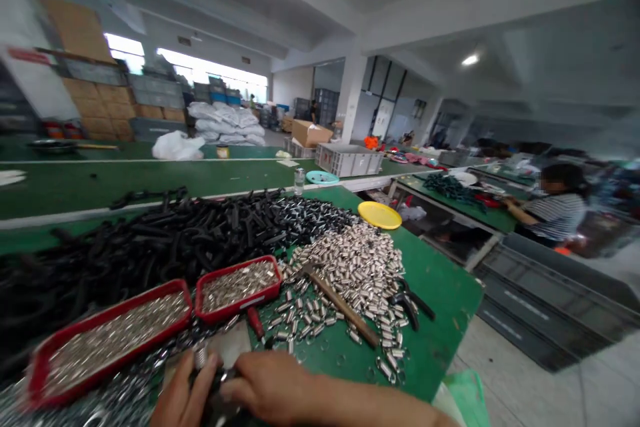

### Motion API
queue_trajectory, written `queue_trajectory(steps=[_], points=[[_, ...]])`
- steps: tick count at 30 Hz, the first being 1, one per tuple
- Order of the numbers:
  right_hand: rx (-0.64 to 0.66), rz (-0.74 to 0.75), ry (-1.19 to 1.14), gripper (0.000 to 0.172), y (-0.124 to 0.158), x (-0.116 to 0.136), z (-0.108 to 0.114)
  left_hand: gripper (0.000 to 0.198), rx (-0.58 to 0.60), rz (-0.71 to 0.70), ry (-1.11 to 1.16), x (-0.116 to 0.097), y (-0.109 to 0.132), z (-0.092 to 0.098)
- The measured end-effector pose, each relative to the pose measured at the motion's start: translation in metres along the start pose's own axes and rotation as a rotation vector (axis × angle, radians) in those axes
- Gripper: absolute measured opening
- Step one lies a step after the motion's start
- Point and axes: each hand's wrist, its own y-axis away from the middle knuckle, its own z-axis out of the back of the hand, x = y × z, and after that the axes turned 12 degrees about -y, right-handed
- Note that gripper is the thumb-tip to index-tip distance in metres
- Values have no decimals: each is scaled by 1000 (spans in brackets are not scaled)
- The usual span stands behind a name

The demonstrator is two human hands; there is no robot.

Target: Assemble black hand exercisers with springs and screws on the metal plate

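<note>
Left hand [183, 392] and right hand [267, 380] close together at near side of bench [440, 307], by pale plate [235, 343]. Small silvery cylinder [201, 356] upright between left fingers, pinched. Right fingers curled at dark piece [225, 380]; blurred, cannot tell if clamped on it. Beyond plate: two red trays [274, 291] of small metal bits, heap of black parts [200, 230]. To right: hammer [345, 307] lying against pile of silvery cylinders [367, 267].
</note>
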Motion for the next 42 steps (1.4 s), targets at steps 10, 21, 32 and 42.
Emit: queue_trajectory(steps=[10, 21, 32, 42], points=[[148, 51, 261, 33, 31, -35, 15, 21, 697, -150, -297, -18, -28, 5], [-342, 142, 539, 33, 53, -102, 138, 20, 513, -178, -514, 2, -125, -4], [-593, 35, 962, 40, 9, -123, 162, 25, 437, -151, -705, 28, -162, -43], [-475, -217, 501, 14, -24, -82, 209, 22, 210, -12, -535, 26, -144, -21]])
